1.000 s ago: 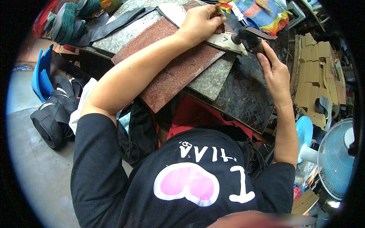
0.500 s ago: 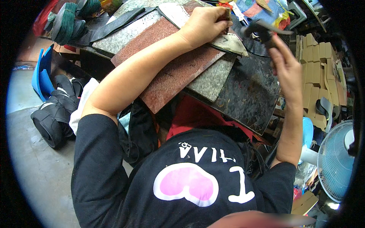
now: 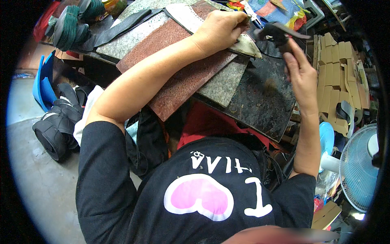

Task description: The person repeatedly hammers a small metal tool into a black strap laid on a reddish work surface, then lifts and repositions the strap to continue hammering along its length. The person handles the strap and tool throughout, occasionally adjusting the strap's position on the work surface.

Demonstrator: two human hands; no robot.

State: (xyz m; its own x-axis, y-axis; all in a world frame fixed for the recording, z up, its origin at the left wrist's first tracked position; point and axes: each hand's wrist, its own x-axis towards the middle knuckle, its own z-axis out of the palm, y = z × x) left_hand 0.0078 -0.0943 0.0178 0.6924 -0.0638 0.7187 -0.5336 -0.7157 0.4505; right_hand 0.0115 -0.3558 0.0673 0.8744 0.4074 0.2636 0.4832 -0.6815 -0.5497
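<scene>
My left hand is closed in a pinch around a short dark punch-like tool, most of it hidden by my fingers. Under that hand lies a white, dark-edged curved piece, its right end showing past my wrist. It rests on a reddish-brown rough board, itself on a speckled grey slab. To the right, my right hand grips a hammer by its handle. The blurred dark hammer head is raised beside the left hand, apart from the tool.
The slab lies on a dark worn bench. Black strips and green cord spools occupy the far left. Cardboard pieces are stacked at right, above a fan. Black rolls lie on the left floor.
The hammer stays raised in my right hand, shifted slightly left and up. My left hand keeps its pinch, tilted a little differently. The whole view has shifted slightly.
</scene>
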